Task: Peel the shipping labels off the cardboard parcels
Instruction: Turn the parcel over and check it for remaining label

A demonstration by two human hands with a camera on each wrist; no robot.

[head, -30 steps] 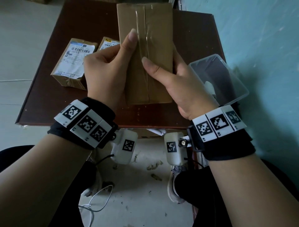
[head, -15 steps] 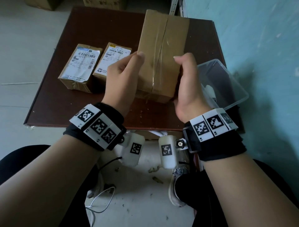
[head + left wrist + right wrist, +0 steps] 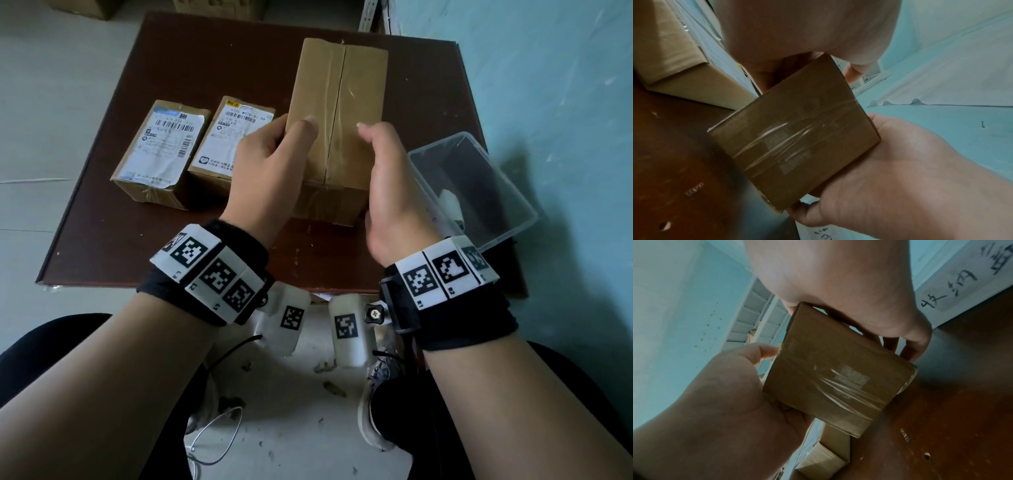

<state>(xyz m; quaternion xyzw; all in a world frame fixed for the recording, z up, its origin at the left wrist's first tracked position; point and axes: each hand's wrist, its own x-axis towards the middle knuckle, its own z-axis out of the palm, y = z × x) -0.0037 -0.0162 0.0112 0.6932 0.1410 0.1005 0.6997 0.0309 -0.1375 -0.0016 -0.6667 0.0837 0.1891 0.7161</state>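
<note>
A large brown cardboard parcel point(image 3: 337, 130) lies lengthwise over the dark table point(image 3: 137, 246), taped seam up, with no label on the faces that show. My left hand point(image 3: 274, 161) grips its left side, thumb on top. Opposite it, my right hand point(image 3: 387, 171) grips the right side, thumb curled over the top edge. The left wrist view shows the taped end face of the parcel point(image 3: 797, 142) between both palms, and so does the right wrist view of the parcel point(image 3: 834, 382). I cannot tell whether it touches the table. Two smaller parcels lie to the left, each with a white shipping label point(image 3: 168, 144) point(image 3: 236, 137).
A clear plastic container point(image 3: 479, 185) sits at the table's right edge, close to my right wrist. More cardboard boxes point(image 3: 219, 7) stand beyond the table's far edge. A turquoise wall point(image 3: 548, 85) runs along the right side.
The large parcel has come down from a raised, upright hold to lie nearly flat and low over the table. Both hands have shifted from its face to its sides.
</note>
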